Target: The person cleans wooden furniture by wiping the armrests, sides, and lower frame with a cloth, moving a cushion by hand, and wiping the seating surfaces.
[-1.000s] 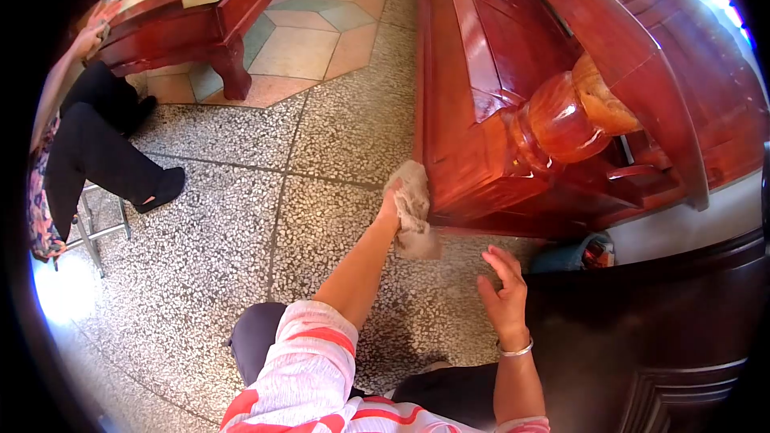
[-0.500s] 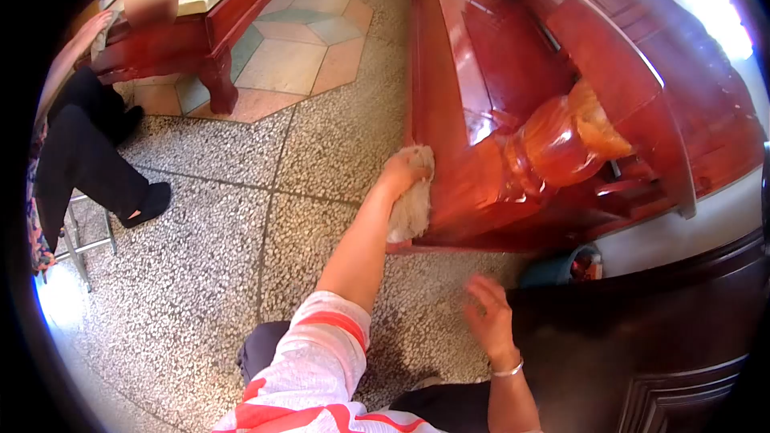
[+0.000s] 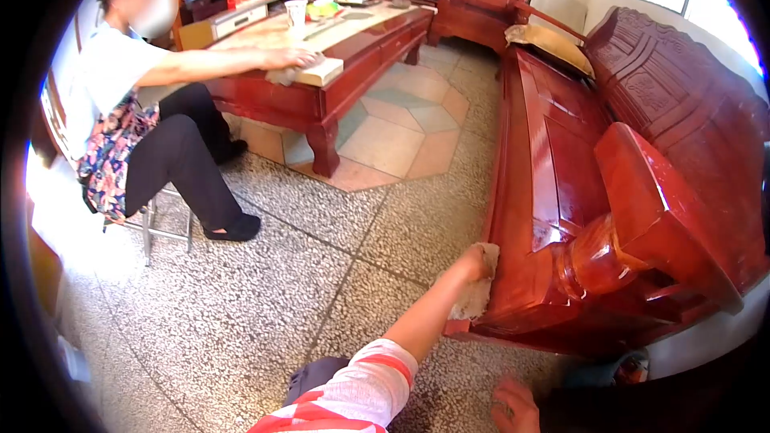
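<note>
My left hand (image 3: 480,263) is closed on a greyish cleaning cloth (image 3: 472,297). It presses the cloth against the front face of a glossy red-brown wooden bench (image 3: 507,216), near the bench's near corner. Part of the cloth hangs down below my fingers. Low in the view, my right hand (image 3: 516,406) is held over the floor, below the bench's near end. Its fingers are slightly bent and apart, with nothing in them; they are a little blurred.
A bench armrest (image 3: 642,192) on a turned post (image 3: 601,252) juts out at right. At left a seated co-worker (image 3: 120,72) wipes a low table (image 3: 325,104) with a cloth. A blue bin (image 3: 605,373) stands by the bench's end, near a dark panel (image 3: 682,401).
My view has tilted up and swung left, showing more of the co-worker and room. My left hand keeps the cloth on the bench front. My right hand now sits at the lower edge.
</note>
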`<state>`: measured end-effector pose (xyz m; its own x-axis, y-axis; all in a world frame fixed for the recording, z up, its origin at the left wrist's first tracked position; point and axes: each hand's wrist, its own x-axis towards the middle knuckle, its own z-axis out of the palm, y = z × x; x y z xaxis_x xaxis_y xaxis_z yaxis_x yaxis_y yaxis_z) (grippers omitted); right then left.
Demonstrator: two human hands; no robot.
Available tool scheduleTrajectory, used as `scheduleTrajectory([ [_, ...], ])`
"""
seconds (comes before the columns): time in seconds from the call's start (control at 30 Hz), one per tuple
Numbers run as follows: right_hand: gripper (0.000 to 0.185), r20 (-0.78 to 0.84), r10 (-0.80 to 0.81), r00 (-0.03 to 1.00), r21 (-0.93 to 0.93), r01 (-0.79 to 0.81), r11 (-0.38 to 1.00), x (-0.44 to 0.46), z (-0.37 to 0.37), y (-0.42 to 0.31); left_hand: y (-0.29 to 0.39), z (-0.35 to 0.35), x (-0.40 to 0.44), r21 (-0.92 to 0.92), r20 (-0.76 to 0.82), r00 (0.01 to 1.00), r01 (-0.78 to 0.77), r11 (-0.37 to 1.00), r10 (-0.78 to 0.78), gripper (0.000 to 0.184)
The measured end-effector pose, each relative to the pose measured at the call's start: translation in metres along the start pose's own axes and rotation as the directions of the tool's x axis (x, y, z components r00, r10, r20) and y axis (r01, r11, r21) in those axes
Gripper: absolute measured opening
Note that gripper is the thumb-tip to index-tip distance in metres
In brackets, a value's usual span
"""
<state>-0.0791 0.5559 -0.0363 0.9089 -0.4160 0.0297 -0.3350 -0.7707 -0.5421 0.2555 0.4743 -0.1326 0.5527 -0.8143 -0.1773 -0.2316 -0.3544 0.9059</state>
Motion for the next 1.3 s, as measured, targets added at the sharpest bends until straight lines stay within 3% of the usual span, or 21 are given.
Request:
scheduleTrajectory([
  [0.2, 0.033, 0.056, -0.051, 0.997, 0.069, 0.047, 0.997, -0.019, -0.008, -0.008, 0.008, -0.004, -0.009, 0.041, -0.043, 0.995, 0.095, 0.995, -0.093, 0.074],
  [0.3, 0.036, 0.095, 0.105, 0.99, 0.308, -0.13, 0.942, -0.034, 0.01, 0.002, 0.008, -0.003, -0.009, -0.043, -0.049, 0.986, 0.156, 0.987, -0.158, 0.072],
  [0.4, 0.039, 0.046, 0.128, 0.991, 0.448, -0.135, 0.884, -0.034, 0.008, -0.001, 0.0, 0.001, -0.011, -0.162, -0.11, 0.988, 0.091, 0.983, -0.109, 0.072],
  [0.5, 0.039, -0.012, -0.077, 0.997, 0.178, 0.078, 0.981, -0.021, -0.019, -0.025, 0.003, 0.0, -0.013, -0.219, -0.088, 0.99, 0.089, 0.972, -0.111, 0.075],
  [0.7, 0.037, -0.01, -0.022, 1.0, 0.164, 0.024, 0.986, -0.026, -0.019, -0.039, 0.033, -0.024, -0.033, -0.138, 0.122, 0.977, 0.192, 0.972, -0.175, 0.079],
  [0.87, 0.036, 0.003, -0.068, 0.998, 0.109, 0.067, 0.992, -0.02, -0.02, -0.041, -0.003, -0.01, -0.009, -0.105, 0.125, 0.989, 0.087, 0.991, -0.074, 0.082],
  [0.9, 0.036, 0.008, -0.089, 0.996, 0.105, 0.088, 0.991, -0.019, -0.019, -0.04, 0.006, -0.015, -0.015, -0.026, 0.161, 0.974, 0.167, 0.986, -0.161, 0.086],
  [1.1, 0.034, 0.053, -0.091, 0.994, 0.131, 0.083, 0.988, -0.016, -0.016, -0.032, -0.009, -0.009, -0.01, -0.042, 0.127, 0.98, 0.159, 0.986, -0.152, 0.088],
  [1.23, 0.033, 0.069, -0.109, 0.992, 0.181, 0.095, 0.979, -0.012, -0.011, -0.023, -0.016, 0.003, -0.001, -0.168, 0.069, 0.985, 0.166, 0.972, -0.157, 0.087],
  [1.3, 0.032, 0.076, -0.095, 0.993, 0.202, 0.078, 0.976, -0.011, -0.012, -0.022, -0.014, 0.009, 0.001, -0.125, -0.104, 0.983, 0.139, 0.982, -0.153, 0.073],
])
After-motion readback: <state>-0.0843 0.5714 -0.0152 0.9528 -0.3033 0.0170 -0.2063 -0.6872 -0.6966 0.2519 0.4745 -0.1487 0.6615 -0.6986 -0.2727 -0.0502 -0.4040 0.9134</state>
